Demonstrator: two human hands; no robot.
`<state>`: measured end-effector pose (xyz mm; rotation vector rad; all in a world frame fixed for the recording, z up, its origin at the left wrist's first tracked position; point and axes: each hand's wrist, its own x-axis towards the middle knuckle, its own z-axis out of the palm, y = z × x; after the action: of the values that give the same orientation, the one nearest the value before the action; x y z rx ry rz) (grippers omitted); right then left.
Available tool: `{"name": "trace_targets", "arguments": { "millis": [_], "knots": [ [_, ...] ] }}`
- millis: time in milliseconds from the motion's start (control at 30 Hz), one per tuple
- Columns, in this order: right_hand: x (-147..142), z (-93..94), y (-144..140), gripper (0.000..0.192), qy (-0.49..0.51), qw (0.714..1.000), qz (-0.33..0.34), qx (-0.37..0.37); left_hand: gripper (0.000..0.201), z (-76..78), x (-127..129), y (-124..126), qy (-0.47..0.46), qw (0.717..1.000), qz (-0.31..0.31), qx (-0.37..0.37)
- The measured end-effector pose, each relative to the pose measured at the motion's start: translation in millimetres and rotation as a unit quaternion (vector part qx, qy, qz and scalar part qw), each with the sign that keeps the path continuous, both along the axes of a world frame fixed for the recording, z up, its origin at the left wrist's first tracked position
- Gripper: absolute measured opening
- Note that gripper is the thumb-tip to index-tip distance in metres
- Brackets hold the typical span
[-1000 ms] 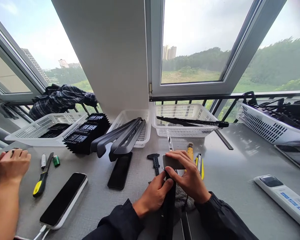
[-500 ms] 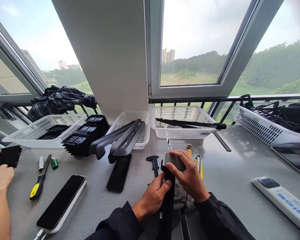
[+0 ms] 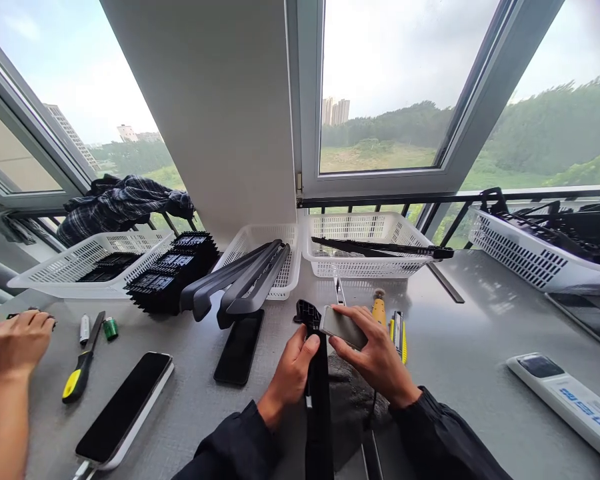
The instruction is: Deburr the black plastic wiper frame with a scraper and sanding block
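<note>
My left hand [image 3: 294,360] is closed around a long black plastic trim piece [image 3: 319,407]. The piece stands lengthwise before me, its ribbed, bent end [image 3: 307,313] pointing away. My right hand [image 3: 377,350] grips a flat grey block with rounded corners [image 3: 344,327], close beside that ribbed end; whether they touch I cannot tell. Beneath my hands lies a dark cloth [image 3: 347,387]. Just past my right hand are a yellow-handled tool [image 3: 379,308] and a yellow utility knife [image 3: 398,333].
White baskets [image 3: 370,268] of black parts line the back, with grey trim pieces [image 3: 253,283] across one. Phones [image 3: 125,407] [image 3: 239,350] and a yellow-black file [image 3: 83,363] lie left, a white device [image 3: 565,400] right. Another person's hand [image 3: 23,343] works at the far left.
The trim piece has swung left and turned, showing its ribbed end. My left hand moved with it, and the grey block now tilts beside it. The other person's hand shifted right over a black part.
</note>
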<state>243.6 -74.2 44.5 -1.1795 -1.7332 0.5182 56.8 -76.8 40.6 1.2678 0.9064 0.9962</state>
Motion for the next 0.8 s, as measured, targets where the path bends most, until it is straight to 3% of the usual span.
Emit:
{"name": "trace_targets", "arguments": {
  "millis": [267, 500, 800],
  "knots": [
    [2.5, 0.0, -2.8, 0.042, -0.002, 1.0, 0.002, 0.017, 0.052, 3.3, 1.0, -0.9, -0.008, 0.999, -0.03, 0.017],
    [-9.1, 0.2, -8.8, 0.043, 0.002, 1.0, 0.027, 0.001, 0.049, -1.1, -1.0, 2.5, 0.028, 0.999, -0.005, 0.043],
    [-16.4, -5.6, -10.0, 0.039, 0.007, 1.0, -0.012, 0.002, 0.052, 0.8, -1.2, -0.5, 0.042, 0.999, 0.029, 0.018]
  ]
}}
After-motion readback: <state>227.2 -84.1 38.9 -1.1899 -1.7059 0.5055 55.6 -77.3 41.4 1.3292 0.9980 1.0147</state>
